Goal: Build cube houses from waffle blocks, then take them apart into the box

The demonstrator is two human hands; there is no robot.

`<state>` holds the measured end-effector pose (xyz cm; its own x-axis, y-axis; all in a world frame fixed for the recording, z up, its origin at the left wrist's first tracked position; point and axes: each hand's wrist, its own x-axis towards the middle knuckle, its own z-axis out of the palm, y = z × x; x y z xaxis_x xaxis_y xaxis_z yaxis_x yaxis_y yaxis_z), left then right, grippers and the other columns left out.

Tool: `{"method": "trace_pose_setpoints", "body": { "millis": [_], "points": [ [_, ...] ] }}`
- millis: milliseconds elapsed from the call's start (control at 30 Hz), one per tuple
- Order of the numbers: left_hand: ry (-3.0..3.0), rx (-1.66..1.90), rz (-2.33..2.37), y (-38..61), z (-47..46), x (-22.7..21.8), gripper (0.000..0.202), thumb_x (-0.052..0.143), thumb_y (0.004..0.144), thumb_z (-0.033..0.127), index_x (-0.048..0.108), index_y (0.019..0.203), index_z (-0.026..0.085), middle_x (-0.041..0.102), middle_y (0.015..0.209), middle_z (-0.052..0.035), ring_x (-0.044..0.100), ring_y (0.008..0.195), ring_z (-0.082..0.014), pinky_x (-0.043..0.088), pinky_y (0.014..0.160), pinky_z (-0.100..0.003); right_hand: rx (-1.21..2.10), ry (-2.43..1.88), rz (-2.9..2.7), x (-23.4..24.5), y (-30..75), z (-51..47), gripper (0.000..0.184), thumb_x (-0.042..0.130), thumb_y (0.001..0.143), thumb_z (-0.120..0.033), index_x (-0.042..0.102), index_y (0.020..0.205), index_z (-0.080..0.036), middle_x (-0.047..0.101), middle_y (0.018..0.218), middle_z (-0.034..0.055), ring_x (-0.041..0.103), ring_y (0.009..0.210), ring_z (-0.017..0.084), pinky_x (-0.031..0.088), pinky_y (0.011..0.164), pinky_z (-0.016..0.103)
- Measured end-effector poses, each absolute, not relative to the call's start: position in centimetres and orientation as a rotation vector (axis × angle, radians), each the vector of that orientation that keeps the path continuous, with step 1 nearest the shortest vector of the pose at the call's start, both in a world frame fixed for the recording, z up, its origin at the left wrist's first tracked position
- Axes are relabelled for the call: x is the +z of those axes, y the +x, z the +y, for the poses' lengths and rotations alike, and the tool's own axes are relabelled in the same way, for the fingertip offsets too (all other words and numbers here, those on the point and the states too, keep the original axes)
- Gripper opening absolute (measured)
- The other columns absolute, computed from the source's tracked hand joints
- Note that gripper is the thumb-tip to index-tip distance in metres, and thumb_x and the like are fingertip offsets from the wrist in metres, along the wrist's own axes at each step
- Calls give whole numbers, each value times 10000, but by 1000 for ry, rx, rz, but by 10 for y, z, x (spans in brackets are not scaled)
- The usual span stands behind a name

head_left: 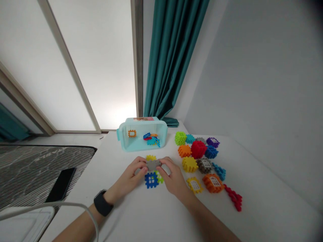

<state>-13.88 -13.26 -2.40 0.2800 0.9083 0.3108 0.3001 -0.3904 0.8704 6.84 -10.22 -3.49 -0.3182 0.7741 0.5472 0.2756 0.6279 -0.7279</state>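
Note:
Between my two hands is a grey building block piece (152, 165) with a notched edge. My left hand (136, 171) pinches its left end between thumb and fingers. At its right end, the thumb and fingers of my right hand (173, 174) close on it. Just below it on the table lies a blue window-like piece (151, 180), with a lime green piece (159, 177) beside it, partly covered by the right thumb. A yellow piece (150, 157) shows behind the grey one. Whether these pieces join the grey one I cannot tell.
A light blue bin (121, 134) lies on its side at the back, with several pieces inside. Groups of coloured blocks, among them a red one (198, 149) and an orange one (213, 183), sit to the right. A black phone (61, 184) and a white cable (75, 204) are left.

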Motion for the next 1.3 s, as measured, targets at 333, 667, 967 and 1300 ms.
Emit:
{"method": "trace_pose_setpoints", "body": {
  "millis": [333,667,967,1300],
  "points": [
    [1729,1215,1138,-132,-118,-27,318,571,937,474,650,806,195,585,1042,-79,604,974,-206,531,857,-355,738,-934,-1889,-31,74,-105,423,586,888,-243,547,1309,-239,655,1048,68,634,977,218,532,888,362],
    [1835,1089,1168,-111,-88,-6,362,543,936,472,656,758,179,566,1086,-92,612,901,-185,549,729,-307,297,-938,-2091,-22,122,-115,364,564,916,-191,567,1275,-244,637,1234,112,596,1173,258,523,1002,456],
    [2054,882,930,-53,-71,24,217,577,917,349,653,783,196,585,1112,-91,596,1067,-215,548,796,-308,-49,-886,-2321,12,188,-113,275,606,932,-215,618,1206,-236,610,1353,122,543,1286,279,486,1066,492],
    [2117,822,763,4,-62,40,215,562,937,341,652,802,198,578,1084,-71,602,927,-176,543,756,-293,23,-920,-2300,21,237,-118,231,590,932,-179,616,1152,-245,614,1345,106,518,1311,258,464,1083,488]
  ]
}}
